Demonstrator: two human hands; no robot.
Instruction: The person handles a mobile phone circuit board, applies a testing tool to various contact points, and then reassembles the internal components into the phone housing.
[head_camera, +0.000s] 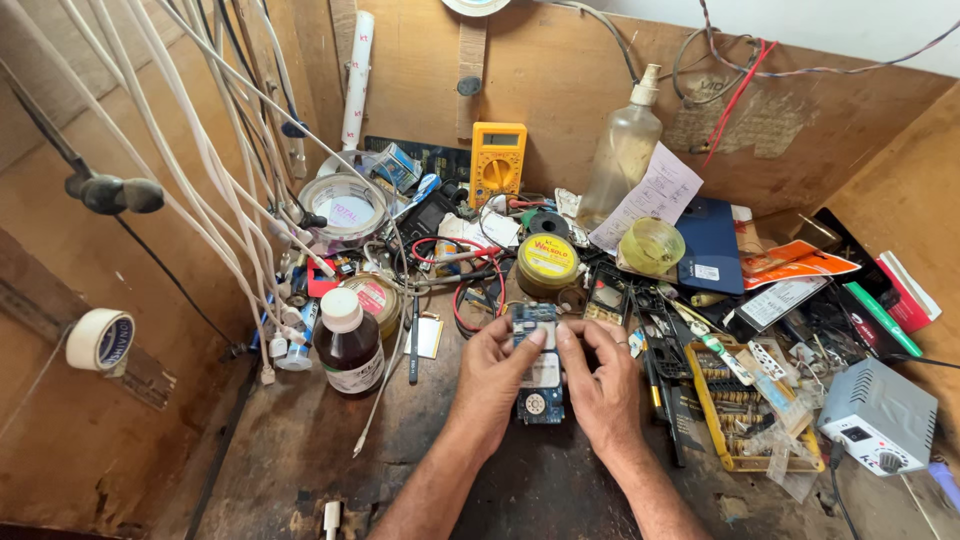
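A small blue circuit board, like the inside of a phone, lies on the dark workbench at the centre. My left hand grips its left edge, thumb pressed on the upper part. Against the right edge rests my right hand, its thumb laid beside the left thumb. Both hands hold the board flat against the bench. Part of the board is hidden under the fingers.
A brown bottle with a white cap stands to the left. Behind are a yellow multimeter, a yellow round tin and a clear spray bottle. A yellow parts tray and a grey power unit lie right. White cables hang left.
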